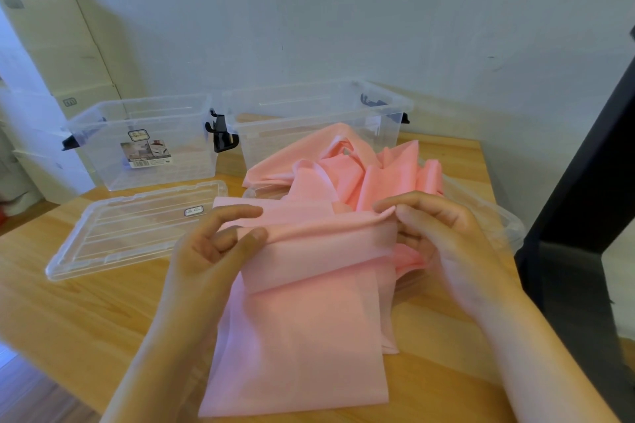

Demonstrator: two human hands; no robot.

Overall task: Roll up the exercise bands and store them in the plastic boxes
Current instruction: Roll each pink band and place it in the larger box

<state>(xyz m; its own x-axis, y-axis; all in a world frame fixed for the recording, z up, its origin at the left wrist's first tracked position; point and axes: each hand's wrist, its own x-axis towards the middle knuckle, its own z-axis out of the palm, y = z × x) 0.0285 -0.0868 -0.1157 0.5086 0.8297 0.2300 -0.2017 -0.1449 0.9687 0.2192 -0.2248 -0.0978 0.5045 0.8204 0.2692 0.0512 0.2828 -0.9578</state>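
1. We see the left hand (213,244) near the middle of the worktop (86,312), its fingers curled and its thumb pressed to the left edge of a folded pink exercise band (302,336), which it pinches.
2. The right hand (443,233) lies just right of it, fingers bent, pinching the right edge of the same fold between thumb and forefinger.
3. Between the two hands the band forms a raised crosswise fold. Its near part lies flat on the worktop and reaches toward the near edge.
4. Beyond the hands we note a loose heap of pink band (343,165). We cannot tell whether it is the same strip or a further one.
5. The heap leans against the right plastic box (309,113), which stands open at the far side.
6. The left plastic box (144,144), also open and bearing a label, stands just beside it. Black latches (221,137) show between them.
7. A clear lid (130,230) lies flat on the worktop, left of the hands and near the left box.
8. A second clear lid (481,213) shows partly under the heap, at the right.
9. Pale cartons (68,38) stand at the far left against the wall.
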